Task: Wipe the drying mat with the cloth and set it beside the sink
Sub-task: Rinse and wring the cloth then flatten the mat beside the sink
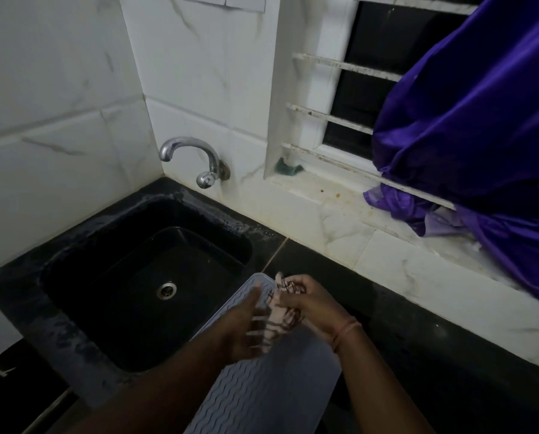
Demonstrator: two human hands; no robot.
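A grey ribbed drying mat (261,393) lies on the black counter just right of the black sink (83,245), its far end overlapping the sink's rim. Above the mat's far half both hands hold a white cloth with dark stripes (276,324). My right hand (308,303) is closed around the cloth's upper part. My left hand (246,327) is blurred, with its fingers spread against the cloth's lower part; how firmly it grips cannot be made out.
A chrome tap (196,158) juts from the tiled wall over the sink. A drain (167,290) sits in the basin. A barred window (349,89) with a purple curtain (468,126) is at the right, a green scrubber (288,167) on its sill.
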